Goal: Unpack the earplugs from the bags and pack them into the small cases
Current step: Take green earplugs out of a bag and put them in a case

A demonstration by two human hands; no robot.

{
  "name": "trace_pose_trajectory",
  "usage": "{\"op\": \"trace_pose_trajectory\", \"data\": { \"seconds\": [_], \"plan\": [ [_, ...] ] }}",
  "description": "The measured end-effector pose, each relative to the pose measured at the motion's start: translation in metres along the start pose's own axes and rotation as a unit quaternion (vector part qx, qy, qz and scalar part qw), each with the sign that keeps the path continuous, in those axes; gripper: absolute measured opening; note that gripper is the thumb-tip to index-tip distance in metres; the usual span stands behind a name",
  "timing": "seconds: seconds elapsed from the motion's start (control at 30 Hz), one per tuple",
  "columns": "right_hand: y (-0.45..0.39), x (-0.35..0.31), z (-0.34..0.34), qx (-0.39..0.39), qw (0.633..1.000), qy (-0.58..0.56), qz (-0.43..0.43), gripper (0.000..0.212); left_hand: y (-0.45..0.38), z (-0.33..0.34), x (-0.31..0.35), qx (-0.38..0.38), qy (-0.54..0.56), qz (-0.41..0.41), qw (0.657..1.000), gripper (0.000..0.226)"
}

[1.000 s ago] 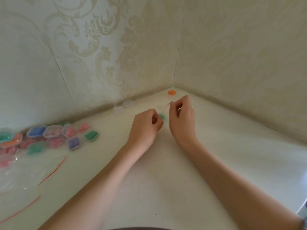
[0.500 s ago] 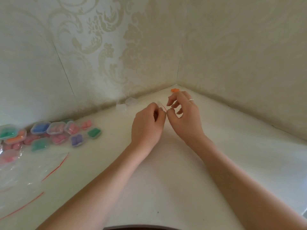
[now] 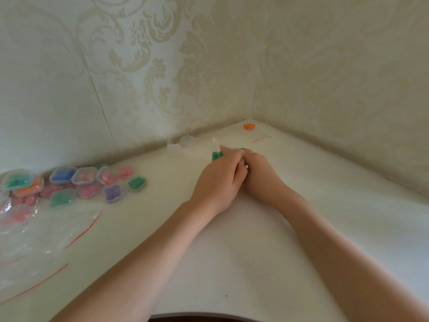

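My left hand (image 3: 219,180) and my right hand (image 3: 261,174) are pressed together on the white tabletop (image 3: 232,263) near the corner. A pair of green earplugs (image 3: 217,156) pokes out past my left fingertips, which curl over it. My right hand's fingers are tucked against my left hand and mostly hidden; it wears a ring. A small clear bag with a red strip (image 3: 262,138) lies just beyond my right hand. Two empty clear cases (image 3: 174,151) (image 3: 188,140) stand by the wall, left of the earplugs.
An orange earplug pair (image 3: 248,126) lies in the corner. At the left sit several filled cases, among them blue (image 3: 62,175), purple (image 3: 112,192) and green (image 3: 137,183). Large clear zip bags (image 3: 46,228) lie at the front left. Patterned walls close two sides.
My hands, which pinched the small bag between them, have dropped lower and closed together. The green earplugs now show bare by my left fingertips, and the red-strip bag lies farther right.
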State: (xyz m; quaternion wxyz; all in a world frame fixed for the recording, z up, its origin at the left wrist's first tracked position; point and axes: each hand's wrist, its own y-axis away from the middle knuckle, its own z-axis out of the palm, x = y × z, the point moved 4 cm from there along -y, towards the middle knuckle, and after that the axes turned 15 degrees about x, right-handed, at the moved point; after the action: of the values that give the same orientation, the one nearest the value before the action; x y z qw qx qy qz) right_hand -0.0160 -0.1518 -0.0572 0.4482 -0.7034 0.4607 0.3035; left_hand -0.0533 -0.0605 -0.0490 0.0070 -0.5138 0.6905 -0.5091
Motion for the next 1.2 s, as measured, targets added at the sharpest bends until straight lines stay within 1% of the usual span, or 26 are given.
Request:
{"op": "trace_pose_trajectory", "data": {
  "seconds": [0.03, 0.07, 0.1, 0.13, 0.17, 0.2, 0.23, 0.27, 0.33, 0.37, 0.4, 0.43, 0.5, 0.57, 0.63, 0.67, 0.7, 0.73, 0.87, 0.93, 1.0, 1.1, 1.17, 1.2],
  "plan": [
    [0.0, 0.001, 0.0, -0.002, 0.999, -0.023, 0.023, 0.037, 0.0, 0.0, 0.0, -0.003, 0.003, 0.007, 1.0, 0.019],
    [0.0, -0.001, -0.001, 0.002, 1.0, -0.014, 0.023, 0.04, -0.001, 0.0, 0.0, 0.0, 0.006, 0.007, 1.0, 0.019],
    [-0.001, -0.002, -0.002, 0.005, 1.0, 0.005, 0.006, 0.044, -0.001, -0.001, 0.0, 0.008, 0.01, -0.003, 1.0, 0.019],
    [-0.001, -0.001, -0.003, 0.017, 1.0, 0.008, -0.014, 0.05, -0.002, -0.001, 0.0, 0.018, 0.02, -0.03, 0.999, 0.022],
    [-0.002, -0.003, -0.004, 0.024, 0.999, -0.011, -0.023, 0.058, -0.003, -0.002, -0.003, 0.034, 0.05, -0.08, 0.995, 0.025],
    [-0.003, -0.003, -0.005, 0.029, 0.999, -0.031, -0.018, 0.067, -0.005, -0.003, -0.008, 0.053, 0.097, -0.151, 0.982, 0.025],
    [-0.004, -0.004, -0.006, 0.034, 0.998, -0.062, -0.002, 0.071, -0.006, -0.004, -0.013, 0.074, 0.15, -0.231, 0.959, 0.023],
    [-0.006, -0.003, -0.007, 0.039, 0.995, -0.09, 0.018, 0.072, -0.007, -0.003, -0.019, 0.088, 0.196, -0.309, 0.926, 0.021],
    [-0.006, -0.005, -0.008, 0.036, 0.989, -0.135, 0.056, 0.067, -0.007, -0.002, -0.029, 0.093, 0.271, -0.436, 0.853, 0.022],
    [-0.006, -0.005, -0.008, 0.031, 0.984, -0.157, 0.075, 0.062, -0.007, 0.0, -0.031, 0.091, 0.309, -0.477, 0.818, 0.025],
    [-0.005, -0.004, -0.007, 0.024, 0.981, -0.173, 0.088, 0.056, -0.007, 0.001, -0.033, 0.092, 0.341, -0.499, 0.792, 0.026],
    [-0.005, -0.004, -0.006, 0.019, 0.978, -0.182, 0.096, 0.05, -0.007, 0.002, -0.034, 0.097, 0.361, -0.503, 0.78, 0.024],
    [-0.004, -0.003, -0.006, 0.021, 0.98, -0.169, 0.103, 0.04, -0.007, 0.0, -0.037, 0.114, 0.365, -0.485, 0.787, 0.013],
    [-0.005, -0.003, -0.007, 0.03, 0.984, -0.144, 0.102, 0.032, -0.007, -0.003, -0.038, 0.13, 0.342, -0.458, 0.81, 0.008],
    [-0.005, -0.003, -0.006, 0.027, 0.989, -0.117, 0.083, 0.028, -0.008, -0.006, -0.038, 0.137, 0.31, -0.431, 0.836, 0.012],
    [-0.004, -0.002, -0.005, 0.022, 0.992, -0.105, 0.07, 0.028, -0.008, -0.007, -0.037, 0.14, 0.304, -0.423, 0.842, 0.015],
    [-0.004, -0.002, -0.004, 0.018, 0.993, -0.1, 0.061, 0.029, -0.008, -0.007, -0.037, 0.142, 0.309, -0.424, 0.839, 0.018],
    [-0.003, -0.002, -0.004, 0.019, 0.993, -0.102, 0.056, 0.031, -0.007, -0.007, -0.038, 0.144, 0.324, -0.432, 0.829, 0.02],
    [-0.005, -0.002, -0.006, 0.038, 0.994, -0.094, 0.039, 0.04, -0.005, -0.005, -0.041, 0.142, 0.39, -0.495, 0.763, 0.02],
    [-0.006, -0.001, -0.007, 0.049, 0.994, -0.092, 0.025, 0.039, -0.005, -0.005, -0.041, 0.139, 0.396, -0.51, 0.75, 0.018],
    [-0.007, -0.001, -0.009, 0.066, 0.995, -0.08, 0.013, 0.033, -0.005, -0.004, -0.042, 0.138, 0.391, -0.515, 0.75, 0.018],
    [-0.008, -0.002, -0.012, 0.084, 0.992, -0.09, 0.026, 0.021, -0.005, -0.003, -0.042, 0.136, 0.375, -0.514, 0.759, 0.02],
    [-0.007, -0.003, -0.011, 0.076, 0.99, -0.113, 0.039, 0.012, -0.006, -0.003, -0.044, 0.149, 0.351, -0.502, 0.776, 0.02],
    [-0.007, -0.003, -0.01, 0.073, 0.99, -0.117, 0.041, 0.011, -0.006, -0.005, -0.045, 0.158, 0.336, -0.493, 0.787, 0.02]
  ]
}}
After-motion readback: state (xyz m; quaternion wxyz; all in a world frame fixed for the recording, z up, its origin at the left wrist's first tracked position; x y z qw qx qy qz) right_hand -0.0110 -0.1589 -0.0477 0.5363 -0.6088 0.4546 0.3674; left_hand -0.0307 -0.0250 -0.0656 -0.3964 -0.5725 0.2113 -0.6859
